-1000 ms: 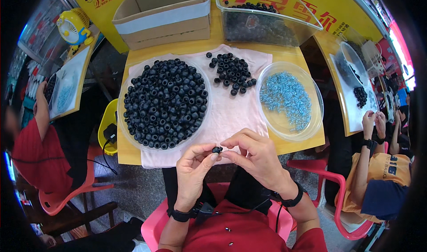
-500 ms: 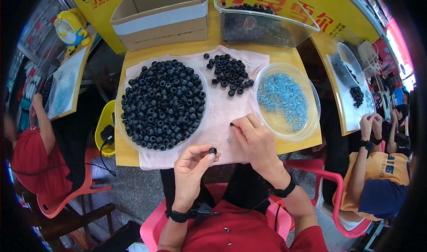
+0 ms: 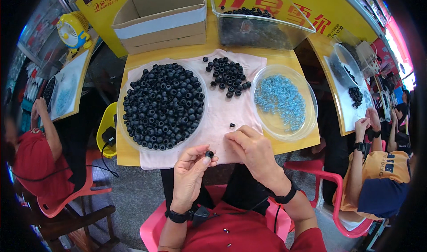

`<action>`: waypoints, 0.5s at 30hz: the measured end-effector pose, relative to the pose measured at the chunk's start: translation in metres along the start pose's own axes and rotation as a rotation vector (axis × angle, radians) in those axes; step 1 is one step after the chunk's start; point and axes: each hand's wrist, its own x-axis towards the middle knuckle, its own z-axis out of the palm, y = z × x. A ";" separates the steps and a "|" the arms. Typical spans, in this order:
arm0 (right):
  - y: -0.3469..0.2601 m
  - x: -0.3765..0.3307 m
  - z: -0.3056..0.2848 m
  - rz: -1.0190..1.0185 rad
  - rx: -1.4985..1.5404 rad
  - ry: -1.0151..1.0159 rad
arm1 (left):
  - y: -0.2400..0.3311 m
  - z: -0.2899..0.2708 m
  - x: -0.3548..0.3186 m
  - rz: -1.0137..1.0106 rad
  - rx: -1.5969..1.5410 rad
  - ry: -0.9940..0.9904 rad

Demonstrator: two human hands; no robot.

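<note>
My left hand (image 3: pixel 190 174) pinches a round black bead (image 3: pixel 209 154) between thumb and fingers above the cloth's near edge. To its right, my right hand (image 3: pixel 257 152) is low over the pink cloth (image 3: pixel 218 114), fingers bent and drawn together. What sits at those fingertips, if anything, is hidden. Just beyond them a tiny black piece (image 3: pixel 232 125) lies on the cloth, apart from the hand. A round clear tray (image 3: pixel 205 101) heaped with black beads is at the left, and a loose cluster of black beads (image 3: pixel 227 76) lies farther back.
At right stands a round clear tray (image 3: pixel 278 134) of small light-blue translucent pieces. An open cardboard box (image 3: pixel 162 34) and a clear bin (image 3: pixel 284 36) with black beads line the table's back. Co-workers sit at tables on both sides; a yellow basket (image 3: pixel 106 127) is beside the table.
My right hand has let go of the tiny black piece, now lying on the cloth, and has drawn slightly nearer to me. My left hand still holds the bead, shifted slightly left.
</note>
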 end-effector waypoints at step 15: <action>-0.038 -0.008 -0.030 0.209 0.799 -0.113 | 0.009 0.007 -0.021 0.001 -0.074 -0.064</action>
